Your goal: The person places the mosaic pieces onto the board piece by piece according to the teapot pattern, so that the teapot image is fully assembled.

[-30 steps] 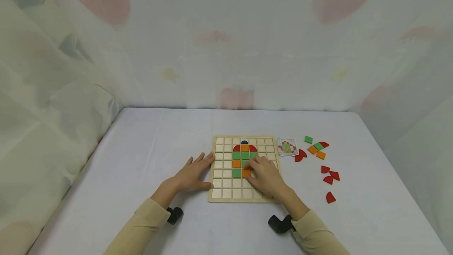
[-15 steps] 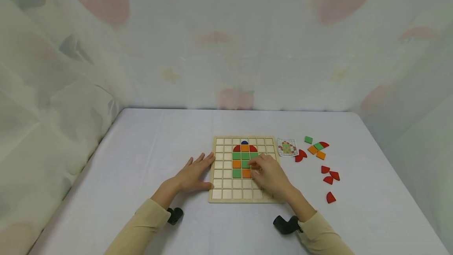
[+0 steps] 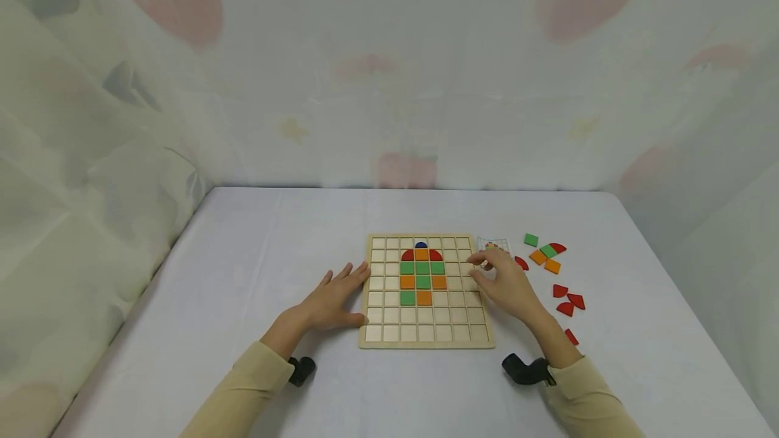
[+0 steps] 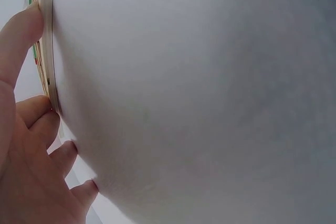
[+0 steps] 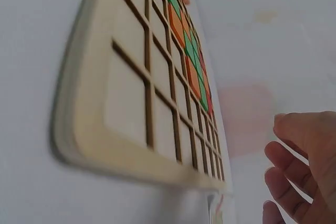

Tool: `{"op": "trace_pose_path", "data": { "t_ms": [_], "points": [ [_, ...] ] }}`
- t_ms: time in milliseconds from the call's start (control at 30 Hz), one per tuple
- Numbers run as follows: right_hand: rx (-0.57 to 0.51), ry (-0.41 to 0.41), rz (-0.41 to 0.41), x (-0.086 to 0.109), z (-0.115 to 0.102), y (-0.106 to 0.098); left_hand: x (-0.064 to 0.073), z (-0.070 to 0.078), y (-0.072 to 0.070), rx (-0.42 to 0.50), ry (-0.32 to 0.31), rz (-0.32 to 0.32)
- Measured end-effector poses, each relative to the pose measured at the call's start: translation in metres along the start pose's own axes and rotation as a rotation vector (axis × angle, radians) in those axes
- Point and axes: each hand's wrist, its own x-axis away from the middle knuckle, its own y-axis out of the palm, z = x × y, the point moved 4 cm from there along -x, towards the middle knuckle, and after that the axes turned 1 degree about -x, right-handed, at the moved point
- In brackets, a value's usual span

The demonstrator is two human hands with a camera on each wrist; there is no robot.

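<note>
"At lower centre, how do the hands lie?"

"The left hand [image 3: 331,303] is spread, touching the left edge of the board [image 3: 426,345]; the right hand [image 3: 511,288], thumb and fingers apart, hangs by its right edge, seemingly holding nothing. Mid-board: coloured tiles [image 3: 422,268]. At right: loose pieces [image 3: 560,290]. Remotely, I'd brace left, then seat each piece flat."

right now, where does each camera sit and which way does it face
Head: on the head, looking forward and down at the board; left grip, right grip and both sleeves show.
Left wrist: on that wrist, looking at the board's edge side-on; left grip shows.
Right wrist: on that wrist, looking low across the board; right grip shows.
Shared by head and right wrist: coloured tiles.
</note>
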Motion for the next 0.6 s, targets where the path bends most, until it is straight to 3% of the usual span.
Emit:
{"op": "trace_pose_path", "data": {
  "t_ms": [167, 267, 600],
  "points": [
    [0.013, 0.017, 0.040, -0.006, 0.021, -0.019, 0.000, 0.000, -0.001, 0.002, -0.005, -0.004],
    [-0.015, 0.064, 0.031, -0.009, 0.035, -0.029, -0.001, 0.000, 0.000, 0.001, -0.003, -0.004],
    [0.058, 0.203, -0.021, -0.016, 0.078, -0.052, -0.001, 0.000, 0.000, 0.010, -0.003, -0.003]
  ]
}}
